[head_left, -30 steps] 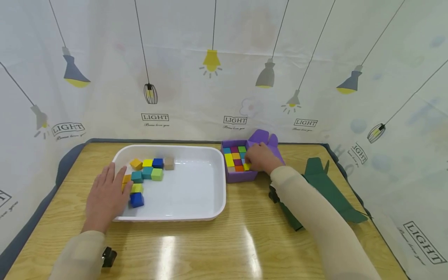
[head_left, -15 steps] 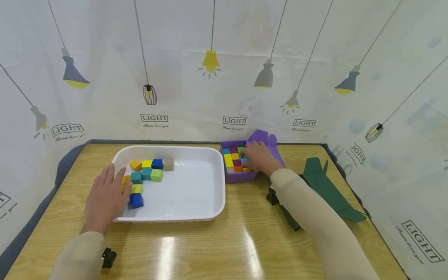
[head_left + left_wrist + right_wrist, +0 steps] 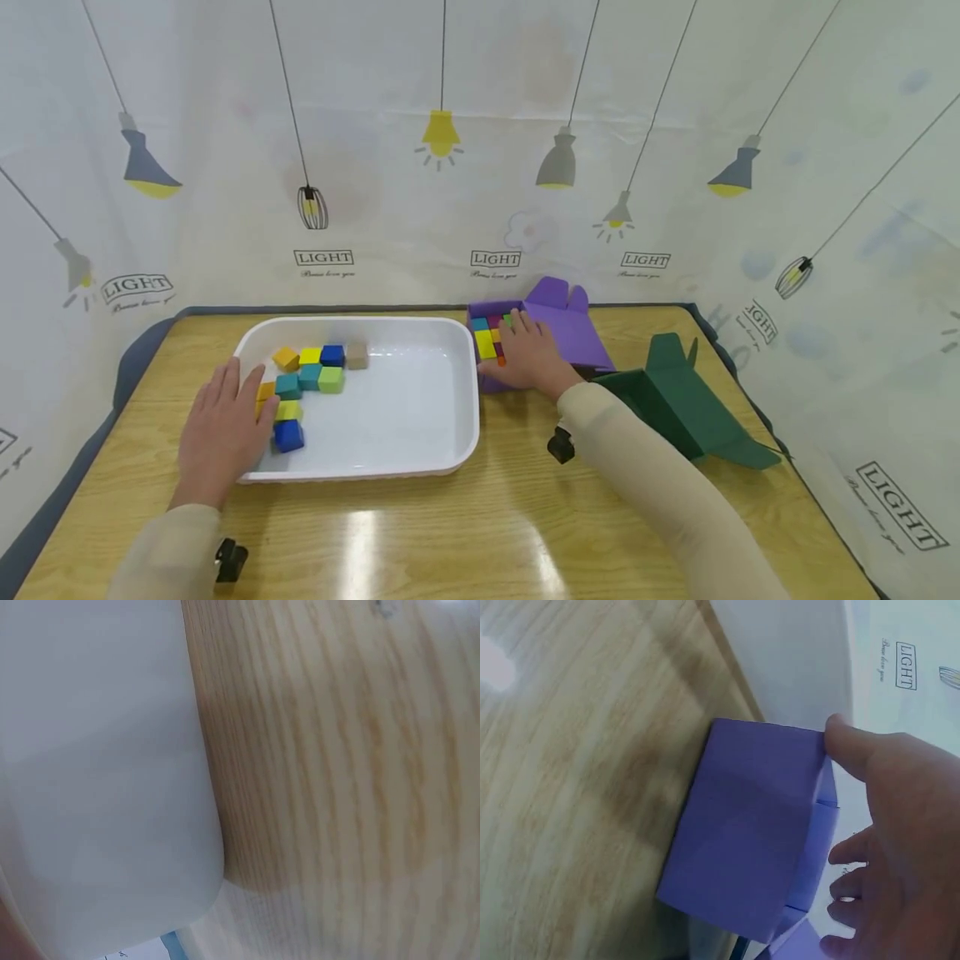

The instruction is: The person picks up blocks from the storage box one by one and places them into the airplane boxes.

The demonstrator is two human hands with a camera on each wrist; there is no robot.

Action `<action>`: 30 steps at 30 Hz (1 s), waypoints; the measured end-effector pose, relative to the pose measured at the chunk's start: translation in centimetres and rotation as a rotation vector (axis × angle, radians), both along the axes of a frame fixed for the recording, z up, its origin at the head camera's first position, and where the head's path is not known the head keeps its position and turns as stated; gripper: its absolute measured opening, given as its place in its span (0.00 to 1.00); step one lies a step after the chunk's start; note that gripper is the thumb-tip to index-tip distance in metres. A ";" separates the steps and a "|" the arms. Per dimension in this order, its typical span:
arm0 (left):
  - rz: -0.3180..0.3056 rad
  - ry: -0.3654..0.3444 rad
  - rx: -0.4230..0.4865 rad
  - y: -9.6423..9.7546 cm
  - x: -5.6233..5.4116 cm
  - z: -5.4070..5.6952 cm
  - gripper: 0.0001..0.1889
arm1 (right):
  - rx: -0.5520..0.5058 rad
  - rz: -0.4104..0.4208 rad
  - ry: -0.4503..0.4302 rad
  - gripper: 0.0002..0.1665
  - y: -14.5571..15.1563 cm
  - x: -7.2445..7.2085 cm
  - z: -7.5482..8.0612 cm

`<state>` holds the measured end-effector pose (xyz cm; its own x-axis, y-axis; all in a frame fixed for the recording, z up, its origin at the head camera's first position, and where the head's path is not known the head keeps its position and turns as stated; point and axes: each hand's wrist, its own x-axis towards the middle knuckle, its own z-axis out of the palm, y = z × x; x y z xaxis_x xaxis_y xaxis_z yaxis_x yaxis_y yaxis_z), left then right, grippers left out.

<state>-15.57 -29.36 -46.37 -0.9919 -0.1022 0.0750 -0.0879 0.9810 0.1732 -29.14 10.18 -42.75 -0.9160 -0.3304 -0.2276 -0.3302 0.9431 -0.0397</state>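
My left hand (image 3: 223,433) rests over the left rim of a white tray (image 3: 408,408), its fingers beside the blocks inside. Orange, teal, yellow, green, blue and plain wood cubes lie in the tray, among them a blue cube (image 3: 288,436). My right hand (image 3: 534,358) is over a purple box (image 3: 742,825) filled with coloured cubes; a yellow block (image 3: 484,343) shows left of the fingers. In the right wrist view the thumb is at the box's top corner and the other fingers are spread apart. The hand hides part of the box's contents.
The purple box's lid (image 3: 570,333) stands folded back to the right. A dark green box (image 3: 678,396) with its flap raised lies right of it, partly behind my right sleeve (image 3: 645,458). A lamp-printed curtain (image 3: 375,167) backs the wooden table (image 3: 435,542).
My right hand has moved left and toward me over the purple box, its fingers now stretched out across the cubes. The left hand stays at the tray. The head view has shifted slightly.
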 end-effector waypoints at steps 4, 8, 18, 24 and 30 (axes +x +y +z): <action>-0.001 0.003 0.003 0.0 -0.1 -0.2 0.33 | -0.033 -0.071 -0.038 0.62 0.2 0.4 -0.5; -0.003 0.004 0.003 0.1 -0.1 -0.2 0.33 | -0.088 -0.134 -0.058 0.65 0.6 0.5 -1.0; 0.000 -0.004 0.005 0.3 -0.2 -0.1 0.34 | -0.121 -0.185 -0.060 0.62 3.2 -0.7 -1.6; 0.003 -0.009 0.002 0.2 -0.2 -0.1 0.34 | -0.088 -0.166 -0.040 0.54 4.7 -1.2 -1.6; 0.002 -0.014 0.001 0.0 0.0 -0.1 0.34 | 0.119 0.152 0.106 0.40 4.4 -0.9 -1.3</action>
<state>-15.61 -29.36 -46.48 -0.9927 -0.1041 0.0613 -0.0921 0.9806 0.1728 -30.07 14.58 -44.10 -0.8786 -0.4430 -0.1783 -0.4653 0.8782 0.1109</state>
